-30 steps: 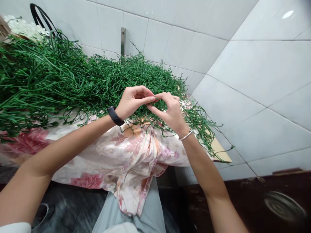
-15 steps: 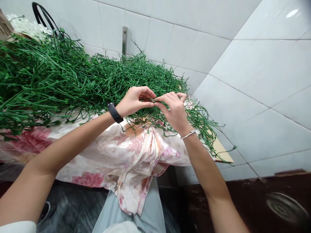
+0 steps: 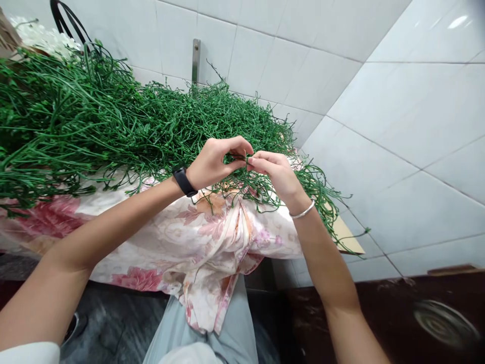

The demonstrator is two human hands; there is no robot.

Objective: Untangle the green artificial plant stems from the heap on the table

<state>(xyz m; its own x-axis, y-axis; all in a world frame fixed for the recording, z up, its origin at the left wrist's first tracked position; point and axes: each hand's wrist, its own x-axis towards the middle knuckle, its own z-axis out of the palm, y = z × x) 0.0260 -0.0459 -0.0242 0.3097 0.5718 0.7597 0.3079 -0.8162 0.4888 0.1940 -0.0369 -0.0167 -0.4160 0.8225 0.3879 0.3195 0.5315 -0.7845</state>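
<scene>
A big heap of thin green plastic stems (image 3: 113,121) lies across a table covered by a floral cloth (image 3: 182,242). Over the heap's near right part, my left hand (image 3: 217,162), with a black band on its wrist, pinches a green stem (image 3: 246,163) between thumb and fingers. My right hand (image 3: 275,174), with a silver bangle on its wrist, pinches the same stem from the other side, fingertips touching those of the left. Both hands are closed.
White tiled walls (image 3: 397,126) meet in a corner behind the table. A metal bracket (image 3: 196,55) is on the wall; white flowers (image 3: 41,38) and a black handle (image 3: 68,23) sit at the far left. A cardboard edge (image 3: 346,237) sticks out on the right. Dark floor lies below.
Both hands have shifted slightly right and away from me, staying pinched together on the stem. My right hand's fingers have curled tighter. The heap has not moved.
</scene>
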